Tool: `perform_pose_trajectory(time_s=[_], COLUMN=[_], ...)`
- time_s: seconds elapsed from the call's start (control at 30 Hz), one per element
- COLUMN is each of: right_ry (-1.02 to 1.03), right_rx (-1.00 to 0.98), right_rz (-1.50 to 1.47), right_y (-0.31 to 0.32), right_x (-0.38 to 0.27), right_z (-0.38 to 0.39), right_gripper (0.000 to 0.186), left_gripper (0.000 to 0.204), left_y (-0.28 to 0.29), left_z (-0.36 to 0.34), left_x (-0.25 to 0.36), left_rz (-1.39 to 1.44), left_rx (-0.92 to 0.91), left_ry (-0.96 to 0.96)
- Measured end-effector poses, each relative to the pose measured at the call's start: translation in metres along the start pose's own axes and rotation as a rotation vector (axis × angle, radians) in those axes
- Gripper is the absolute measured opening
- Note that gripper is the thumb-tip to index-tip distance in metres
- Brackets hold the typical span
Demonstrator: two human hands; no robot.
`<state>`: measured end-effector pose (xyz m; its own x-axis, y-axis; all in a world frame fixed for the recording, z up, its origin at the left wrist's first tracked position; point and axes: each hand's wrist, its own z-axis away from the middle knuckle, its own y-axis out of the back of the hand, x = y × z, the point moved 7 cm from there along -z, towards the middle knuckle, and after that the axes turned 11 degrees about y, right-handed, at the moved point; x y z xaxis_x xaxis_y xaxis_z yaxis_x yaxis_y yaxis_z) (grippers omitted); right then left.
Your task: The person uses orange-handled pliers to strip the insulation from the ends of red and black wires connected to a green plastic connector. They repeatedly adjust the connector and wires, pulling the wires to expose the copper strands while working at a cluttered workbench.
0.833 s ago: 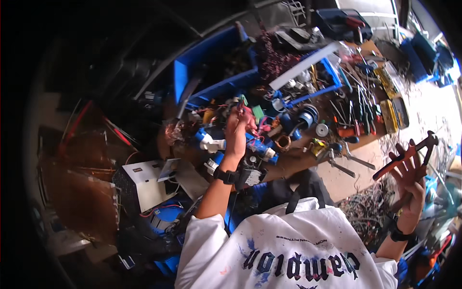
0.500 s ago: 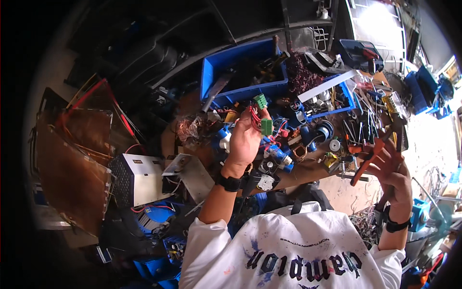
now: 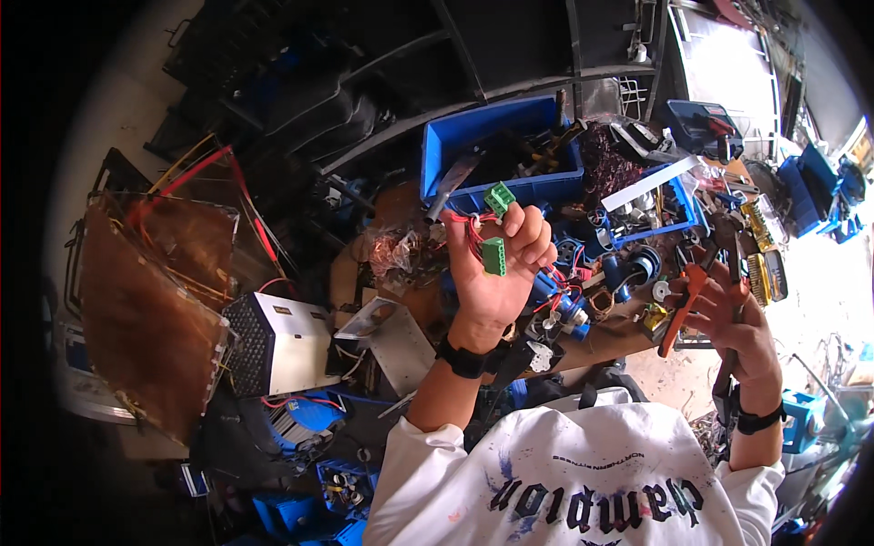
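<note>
Raised over the near edge of the cluttered bench, my left hand (image 3: pixel 492 296) is closed on a short bundle of red wires (image 3: pixel 472 235). Two green terminal block connectors go with the bundle: an upper connector (image 3: pixel 500 198) above the fingers and a lower connector (image 3: pixel 493 257) against the palm. On the right, my right hand (image 3: pixel 748 332) grips a pair of orange-handled pliers (image 3: pixel 683 311), the handles spread between the fingers. Part of the tool is hidden by the hand, and its jaws are hard to make out.
A blue crate (image 3: pixel 501 196) of parts stands at the back. To its right, a shallow blue tray (image 3: pixel 699 218) holds small parts. Motors and wires crowd the bench. At left are a white metal box (image 3: pixel 296 350) and a brown sheet panel (image 3: pixel 150 309).
The view has shifted, so the bench sits lower and farther right. My left hand has turned its palm more open to view, with the connectors still in it. The pliers remain in my right hand.
</note>
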<state>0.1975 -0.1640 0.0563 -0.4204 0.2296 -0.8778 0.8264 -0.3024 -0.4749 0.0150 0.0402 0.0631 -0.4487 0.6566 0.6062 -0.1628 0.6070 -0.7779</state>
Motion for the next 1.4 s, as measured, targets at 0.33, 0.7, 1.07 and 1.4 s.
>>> perform_pose_trajectory(time_s=[0.33,0.7,1.07,1.4], right_ry=[-0.049,-0.110,-0.129,-0.131], right_rx=[0.021,-0.052,-0.101,-0.098], right_rz=[0.059,-0.014,-0.029,-0.026], right_y=[-0.003,-0.024,-0.031,-0.034], right_x=[0.003,0.007,0.022,0.019], right_z=[0.005,-0.008,-0.017,-0.016], right_gripper=[0.087,0.076,0.075,0.075], left_gripper=[0.071,0.055,0.031,0.032], left_y=[-0.012,-0.006,-0.006,0.003], left_z=[-0.008,-0.004,0.003,-0.002], left_x=[-0.013,-0.021,-0.008,-0.001], left_rz=[-0.132,-0.505,-0.427,-0.641], left_rx=[-0.119,0.017,0.248,0.365], left_ry=[-0.009,0.009,0.079,0.028])
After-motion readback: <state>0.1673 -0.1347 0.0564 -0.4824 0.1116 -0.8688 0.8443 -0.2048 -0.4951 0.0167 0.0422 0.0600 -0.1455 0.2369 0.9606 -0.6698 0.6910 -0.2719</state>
